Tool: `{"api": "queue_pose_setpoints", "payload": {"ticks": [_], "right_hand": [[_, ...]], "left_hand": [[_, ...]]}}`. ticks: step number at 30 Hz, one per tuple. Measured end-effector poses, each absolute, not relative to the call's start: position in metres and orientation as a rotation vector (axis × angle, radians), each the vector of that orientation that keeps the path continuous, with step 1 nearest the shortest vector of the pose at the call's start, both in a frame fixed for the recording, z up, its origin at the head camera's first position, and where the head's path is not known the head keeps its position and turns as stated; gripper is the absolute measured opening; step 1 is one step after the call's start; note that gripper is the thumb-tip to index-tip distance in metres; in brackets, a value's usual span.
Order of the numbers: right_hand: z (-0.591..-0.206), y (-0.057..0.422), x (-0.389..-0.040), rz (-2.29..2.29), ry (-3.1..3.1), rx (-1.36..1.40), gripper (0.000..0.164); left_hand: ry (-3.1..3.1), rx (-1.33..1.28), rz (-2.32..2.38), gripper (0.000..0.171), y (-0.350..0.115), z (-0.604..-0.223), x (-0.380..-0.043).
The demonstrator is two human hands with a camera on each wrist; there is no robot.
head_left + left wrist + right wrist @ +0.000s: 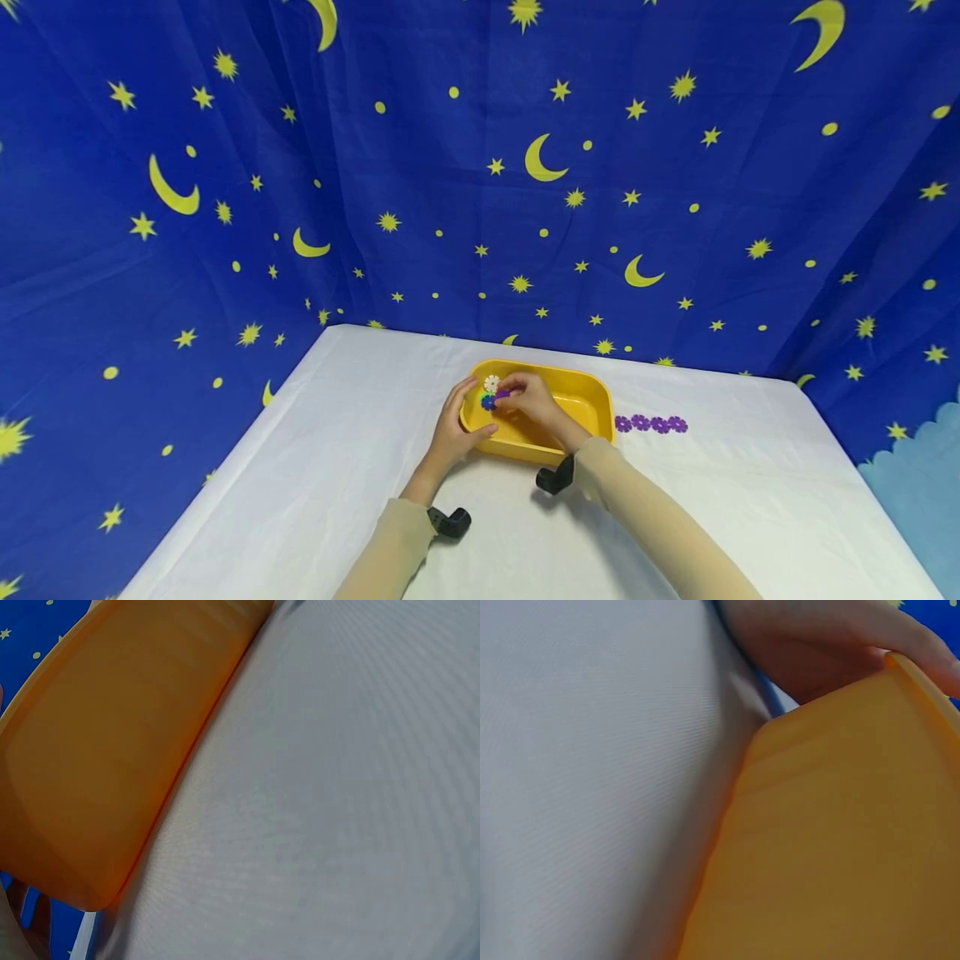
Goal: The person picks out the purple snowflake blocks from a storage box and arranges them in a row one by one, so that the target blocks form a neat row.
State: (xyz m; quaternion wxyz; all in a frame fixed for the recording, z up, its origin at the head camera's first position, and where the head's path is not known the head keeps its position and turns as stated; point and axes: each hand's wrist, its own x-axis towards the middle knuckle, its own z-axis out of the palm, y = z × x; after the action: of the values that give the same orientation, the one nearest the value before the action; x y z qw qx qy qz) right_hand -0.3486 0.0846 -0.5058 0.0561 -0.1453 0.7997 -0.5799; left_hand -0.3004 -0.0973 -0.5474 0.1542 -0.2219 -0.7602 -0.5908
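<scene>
A yellow plastic tub [592, 408] sits on the white table. My left hand [450, 429] grips its left end, fingers along the outer side and thumb over the near rim; the right wrist view shows that thumb [907, 637] lying across the rim. Over the tub's left half, my right hand [528, 400] pinches a purple snowflake disc [502, 394], partly hidden by the fingers. Inside the tub, close by those fingertips, are a white snowflake disc [491, 383] and a blue one [488, 402]. In the left wrist view, only the tub's outer wall [112, 750] and tablecloth fill most of the picture.
Several purple snowflake discs [650, 423] lie in a row on the table, right beside the tub's right end. A blue curtain [480, 167] with yellow moons and stars stands behind the white tabletop [360, 400]. Each wrist carries a black camera mount [450, 522].
</scene>
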Motion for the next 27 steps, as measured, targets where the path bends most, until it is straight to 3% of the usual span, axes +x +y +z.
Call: {"api": "queue_pose_setpoints", "payload": {"ticks": [17,27], "right_hand": [[-0.499,0.089,-0.349,-1.878,2.413,-0.349,0.036],[-0.482,0.095,-0.34,-2.065,2.287,-0.265,0.037]], "left_hand": [[-2.217,-0.595,-1.691,0.082,-0.095,-0.543,-0.297],[-2.235,-0.625,-1.708,0.078,-0.095,-0.505,-0.273]]}}
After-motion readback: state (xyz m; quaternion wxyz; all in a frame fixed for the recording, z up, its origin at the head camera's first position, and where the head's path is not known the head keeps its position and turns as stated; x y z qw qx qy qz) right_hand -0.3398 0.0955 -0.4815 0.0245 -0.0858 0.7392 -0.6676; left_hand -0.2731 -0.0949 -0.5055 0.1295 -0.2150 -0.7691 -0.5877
